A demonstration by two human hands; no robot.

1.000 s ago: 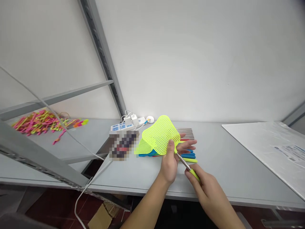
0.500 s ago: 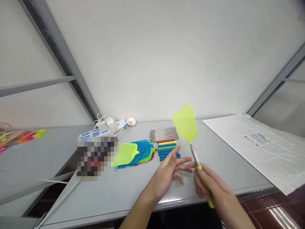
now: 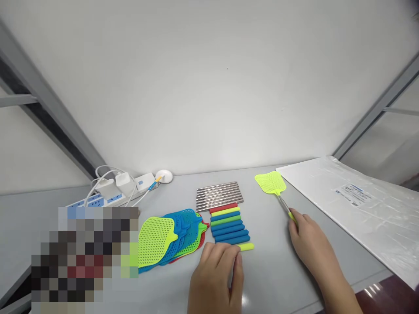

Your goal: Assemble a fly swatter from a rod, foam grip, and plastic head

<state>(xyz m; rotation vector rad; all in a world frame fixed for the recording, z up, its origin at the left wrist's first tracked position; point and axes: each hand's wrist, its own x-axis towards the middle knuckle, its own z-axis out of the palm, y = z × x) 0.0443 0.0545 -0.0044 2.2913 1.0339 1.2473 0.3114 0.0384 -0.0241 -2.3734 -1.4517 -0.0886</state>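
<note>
My right hand [image 3: 306, 237] is wrapped round the handle of a yellow-green fly swatter [image 3: 271, 182]. Its metal shaft points away from me and the perforated head lies low over the table at the right. My left hand [image 3: 216, 272] has its fingers curled down over a yellow handle tube [image 3: 246, 247], the nearest in a row; only the right end of that tube shows. Beyond it lie several blue tubes [image 3: 229, 231], with a green, a yellow and a red tube [image 3: 223, 208] among them. Metal rods [image 3: 219, 195] lie side by side behind the row.
Loose swatter heads [image 3: 155, 240] in yellow, blue, green and red overlap left of the tubes. A power strip [image 3: 144, 183] with plugs and cables stands at the back left beside a blurred-out patch. A white wrapped sheet [image 3: 327, 196] covers the table's right side.
The swatter has moved right and lowered to the table in my right hand. My left hand has left it and come down onto the nearest yellow tube. The view has shifted.
</note>
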